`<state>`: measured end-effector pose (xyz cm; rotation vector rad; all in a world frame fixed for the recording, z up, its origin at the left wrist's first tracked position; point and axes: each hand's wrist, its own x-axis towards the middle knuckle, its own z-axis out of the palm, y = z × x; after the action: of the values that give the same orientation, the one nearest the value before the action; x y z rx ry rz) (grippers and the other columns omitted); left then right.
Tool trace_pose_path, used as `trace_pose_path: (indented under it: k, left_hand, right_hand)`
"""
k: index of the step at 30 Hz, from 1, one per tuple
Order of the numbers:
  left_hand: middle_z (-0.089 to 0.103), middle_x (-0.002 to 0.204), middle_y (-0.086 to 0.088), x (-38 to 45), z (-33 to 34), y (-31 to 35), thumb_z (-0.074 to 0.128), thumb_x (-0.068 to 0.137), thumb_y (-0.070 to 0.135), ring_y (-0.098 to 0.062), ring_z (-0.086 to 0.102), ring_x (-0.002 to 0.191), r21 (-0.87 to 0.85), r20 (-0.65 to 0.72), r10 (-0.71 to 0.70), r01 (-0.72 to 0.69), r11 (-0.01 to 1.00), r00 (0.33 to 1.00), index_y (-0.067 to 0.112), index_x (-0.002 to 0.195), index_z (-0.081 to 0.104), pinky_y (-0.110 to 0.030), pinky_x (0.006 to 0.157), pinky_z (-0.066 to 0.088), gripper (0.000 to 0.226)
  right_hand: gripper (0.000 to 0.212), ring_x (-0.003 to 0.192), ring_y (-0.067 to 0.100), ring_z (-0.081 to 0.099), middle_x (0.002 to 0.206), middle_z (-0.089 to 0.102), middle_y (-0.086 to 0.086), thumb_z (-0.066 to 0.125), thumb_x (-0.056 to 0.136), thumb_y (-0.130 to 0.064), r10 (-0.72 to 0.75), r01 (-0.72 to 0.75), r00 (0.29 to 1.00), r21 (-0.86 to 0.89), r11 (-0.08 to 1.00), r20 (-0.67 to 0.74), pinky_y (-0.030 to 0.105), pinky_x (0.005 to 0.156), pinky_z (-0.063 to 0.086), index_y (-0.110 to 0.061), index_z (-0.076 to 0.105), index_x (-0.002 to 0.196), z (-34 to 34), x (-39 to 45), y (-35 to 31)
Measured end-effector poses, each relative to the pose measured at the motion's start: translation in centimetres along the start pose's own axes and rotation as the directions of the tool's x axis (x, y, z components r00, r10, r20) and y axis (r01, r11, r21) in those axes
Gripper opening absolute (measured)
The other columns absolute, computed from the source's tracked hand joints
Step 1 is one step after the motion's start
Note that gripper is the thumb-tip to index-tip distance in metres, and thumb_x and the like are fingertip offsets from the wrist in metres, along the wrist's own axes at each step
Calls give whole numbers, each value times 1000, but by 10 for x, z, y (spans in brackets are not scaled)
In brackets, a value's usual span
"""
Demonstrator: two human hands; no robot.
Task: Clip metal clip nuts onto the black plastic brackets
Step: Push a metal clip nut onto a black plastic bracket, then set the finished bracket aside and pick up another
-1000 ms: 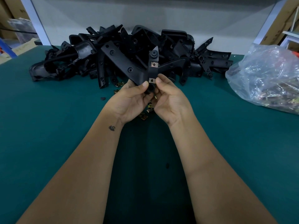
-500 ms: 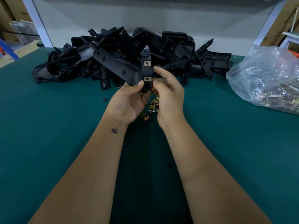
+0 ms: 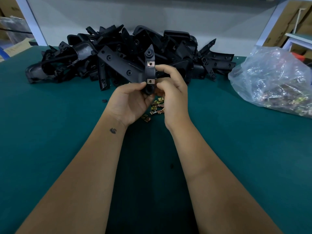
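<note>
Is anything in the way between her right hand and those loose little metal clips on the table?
Nothing visible. The right hand hovers directly above the loose clip nuts on the green table; the held bracket sits higher, toward the pile.

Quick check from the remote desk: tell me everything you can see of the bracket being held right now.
The held bracket is matte black plastic, angled, with several round holes. One arm stands upright to a pointed tip and carries two silvery clip nuts; the other arm slants up to the left. It is raised above the green table, before the bracket pile. The left hand grips its base; the right hand touches its right edge.
</note>
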<state>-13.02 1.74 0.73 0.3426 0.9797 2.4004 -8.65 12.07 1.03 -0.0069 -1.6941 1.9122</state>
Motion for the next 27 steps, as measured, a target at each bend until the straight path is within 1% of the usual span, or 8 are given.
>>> trace_pose_path:
  k: [4,7,11,14,19,21,23,27]
  left_hand:
    - [61,101,-11,-6,20,-8,44,95,5,-22,59,93,-54,-104,-21,16,998,994,1,113,55,-28,93,45,21]
    - [66,111,-18,-12,45,-22,42,103,14,-30,63,110,-112,-195,-62,40,993,979,-1,118,58,-36,105,47,26]
    - [71,66,-13,-28,97,-48,36,106,17,-22,71,56,-151,-206,-216,187,971,955,-1,93,61,-26,47,56,34]
    - [69,59,-9,-36,138,-76,34,105,13,-18,69,49,-66,-130,-258,251,966,957,1,84,61,-22,42,52,36]
    - [70,99,-15,-39,204,-137,51,101,17,-24,69,85,-84,-152,-313,304,949,937,4,106,61,-36,82,59,17]
    - [64,118,-13,-45,227,-162,57,98,13,-23,65,94,-80,-170,-289,279,957,942,12,128,53,-41,92,56,29]
    - [60,125,-10,-61,247,-189,56,98,10,-22,63,95,-15,-111,-282,282,959,953,24,138,43,-42,90,56,45]
    - [60,97,-1,-110,286,-245,55,95,3,-19,65,80,325,100,-347,299,897,932,32,111,55,-29,64,59,33]
  right_hand:
    - [23,75,1,65,79,69,-5,55,87,-7,43,-31,995,127,991,-94,13,65,49,-14,66,106,-1,-13,-9]
    - [15,85,-1,65,101,68,0,64,91,-11,107,-101,966,37,994,-235,11,68,48,-17,68,103,-5,-23,-14]
    - [13,107,13,56,110,57,-6,69,87,-23,63,-123,933,-151,981,-355,23,87,49,-34,64,88,-34,-39,-36]
    - [2,107,22,58,102,64,0,68,87,-23,30,-129,879,-177,976,-476,41,94,51,-24,67,87,-71,-55,-58]
    - [11,71,5,58,79,65,-3,67,90,-13,-100,-6,688,-144,990,-719,18,71,49,-18,64,80,-164,-97,-101]
    - [14,69,4,53,76,61,-3,65,92,-9,-137,30,580,-147,989,-803,14,68,43,-15,62,79,-206,-124,-117]
    - [14,73,7,54,80,61,-3,63,94,-11,-123,46,477,-115,992,-870,17,70,44,-15,61,80,-248,-157,-130]
    - [7,73,3,63,87,68,-6,63,96,-21,-75,10,291,-75,997,-954,21,68,48,-20,65,89,-322,-230,-146]
